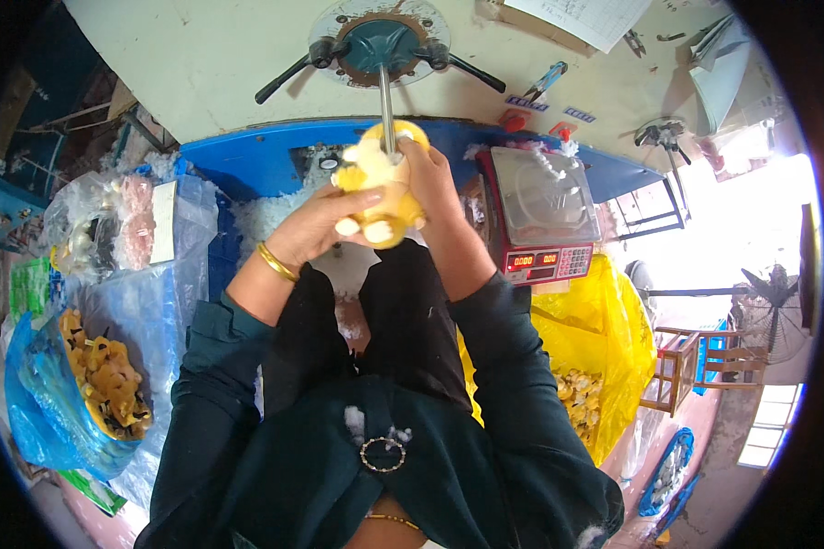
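A small yellow and white plush toy (376,188) is pushed onto the metal nozzle tube (386,99) of a stuffing machine (380,41). My left hand (325,224) grips the toy's lower left side, a gold bangle on the wrist. My right hand (428,178) wraps the toy's upper right side, close to the tube. Both forearms in dark green sleeves come up from the lower edge.
A digital scale (542,212) with a red display stands right of the toy. A yellow bag (604,357) of plush pieces sits at the right; a blue bag (55,403) of yellow toys lies at the left. White stuffing fibre (265,215) fills the blue trough.
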The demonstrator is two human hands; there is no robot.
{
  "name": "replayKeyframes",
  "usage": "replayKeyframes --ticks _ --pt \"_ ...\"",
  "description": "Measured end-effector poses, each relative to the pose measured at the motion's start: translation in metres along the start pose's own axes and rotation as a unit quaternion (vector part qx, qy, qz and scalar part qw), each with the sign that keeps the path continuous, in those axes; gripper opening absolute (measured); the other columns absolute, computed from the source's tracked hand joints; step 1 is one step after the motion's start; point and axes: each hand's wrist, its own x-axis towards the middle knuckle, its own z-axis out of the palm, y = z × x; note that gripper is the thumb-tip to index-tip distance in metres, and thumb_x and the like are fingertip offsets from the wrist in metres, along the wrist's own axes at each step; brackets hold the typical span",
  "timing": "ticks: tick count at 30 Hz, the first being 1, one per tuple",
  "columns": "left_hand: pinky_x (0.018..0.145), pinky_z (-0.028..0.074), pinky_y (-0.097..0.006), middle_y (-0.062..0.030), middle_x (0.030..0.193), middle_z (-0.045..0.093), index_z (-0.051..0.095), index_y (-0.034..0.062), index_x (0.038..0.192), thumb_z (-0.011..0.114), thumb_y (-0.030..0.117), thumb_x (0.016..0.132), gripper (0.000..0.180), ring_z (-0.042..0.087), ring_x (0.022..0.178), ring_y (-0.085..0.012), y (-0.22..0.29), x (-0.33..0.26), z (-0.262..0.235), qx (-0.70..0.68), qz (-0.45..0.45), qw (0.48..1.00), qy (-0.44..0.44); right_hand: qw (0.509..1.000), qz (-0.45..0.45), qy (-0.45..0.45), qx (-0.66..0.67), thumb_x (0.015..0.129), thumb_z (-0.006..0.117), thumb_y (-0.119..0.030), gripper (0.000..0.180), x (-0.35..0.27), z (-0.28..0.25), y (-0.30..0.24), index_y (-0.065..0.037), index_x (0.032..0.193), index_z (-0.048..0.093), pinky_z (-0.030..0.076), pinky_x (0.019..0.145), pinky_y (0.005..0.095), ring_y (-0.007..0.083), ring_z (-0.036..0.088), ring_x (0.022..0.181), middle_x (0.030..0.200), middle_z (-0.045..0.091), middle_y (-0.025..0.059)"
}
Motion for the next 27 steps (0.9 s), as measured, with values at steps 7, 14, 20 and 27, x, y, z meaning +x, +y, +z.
replayKeyframes --ticks 7,14,20,27 --pt "0.067 0.060 -0.038 -0.0106 0.111 0.065 0.054 0.0077 0.122 0.068 0.027 0.085 0.044 0.067 0.095 -0.0215 0.016 0.047 0.028 -0.124 -0.061 0.988 0.070 0.934 0.086 -0.346 -0.005 0.087 0.059 -0.026 0.030 0.094 -0.021 -0.007 -0.005 0.108 0.064 0.052 0.081 0.0328 0.0172 0.065 0.090 0.101 0.068 0.0058" --pt "0.053 0.059 -0.039 -0.0105 0.108 0.066 0.054 0.0069 0.122 0.067 0.023 0.085 0.043 0.069 0.086 -0.0255 0.007 0.007 0.034 -0.138 -0.091 0.983 0.078 0.978 -0.016 -0.147 -0.146 0.089 0.056 -0.020 0.026 0.050 -0.021 0.006 -0.002 0.107 0.063 0.053 0.079 0.0292 0.0156 0.065 0.088 0.098 0.067 0.0071" --pt "0.059 0.060 -0.038 -0.0109 0.106 0.066 0.056 0.0063 0.119 0.062 0.027 0.089 0.037 0.069 0.087 -0.0243 0.030 0.053 0.016 -0.099 -0.106 0.988 0.056 0.945 -0.058 -0.131 -0.295 0.086 0.059 -0.025 0.026 0.062 -0.002 -0.030 -0.005 0.101 0.066 0.053 0.073 0.0305 0.0162 0.067 0.084 0.098 0.070 0.0096" --pt "0.068 0.059 -0.033 -0.0124 0.110 0.065 0.050 0.0027 0.125 0.064 0.020 0.089 0.042 0.068 0.090 -0.0231 0.011 0.007 0.031 -0.130 -0.096 0.987 0.018 0.997 0.042 -0.058 -0.027 0.092 0.050 -0.029 0.037 0.000 -0.002 -0.023 0.005 0.099 0.064 0.054 0.070 0.0312 0.0213 0.068 0.081 0.092 0.068 0.0132"
